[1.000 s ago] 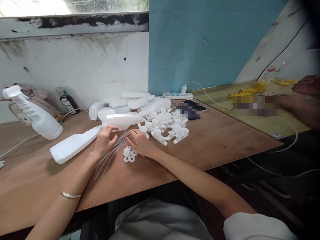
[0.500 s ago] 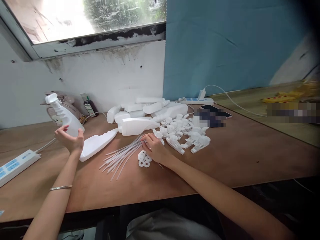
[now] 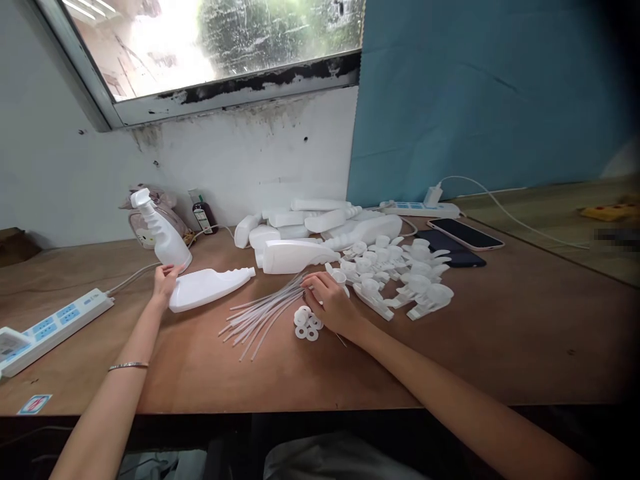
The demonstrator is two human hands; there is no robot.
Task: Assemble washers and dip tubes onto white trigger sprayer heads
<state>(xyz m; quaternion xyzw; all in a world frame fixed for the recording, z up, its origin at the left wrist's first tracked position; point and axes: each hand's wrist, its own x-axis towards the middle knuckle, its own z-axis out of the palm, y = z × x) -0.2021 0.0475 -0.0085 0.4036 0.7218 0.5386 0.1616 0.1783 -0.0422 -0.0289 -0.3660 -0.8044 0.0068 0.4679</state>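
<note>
My left hand (image 3: pixel 166 283) is closed at the base of a white plastic bottle (image 3: pixel 213 288) lying on its side. Just behind it, a translucent bottle with a spray head (image 3: pixel 167 237) stands upright on the table. My right hand (image 3: pixel 330 300) pinches at the far ends of a fan of thin white plastic tubes (image 3: pixel 263 310); how many are between its fingertips is hidden. Below those fingers is a little heap of white ring washers (image 3: pixel 306 325). Loose white spray heads (image 3: pixel 395 270) are spread to the right of that hand.
Several white bottles (image 3: pixel 300 255) are piled toward the wall. Two phones (image 3: pixel 465 233) lie at the right beyond the spray heads. A power strip (image 3: pixel 60 330) is at the left, another (image 3: pixel 417 209) at the back. A soft pouch (image 3: pixel 143 230) and a dark small bottle (image 3: pixel 204 215) stand behind.
The spray bottle, held up in my left hand before, now stands on the table. My left hand has left it for the lying bottle. My right hand stays at the tubes. The view has shifted.
</note>
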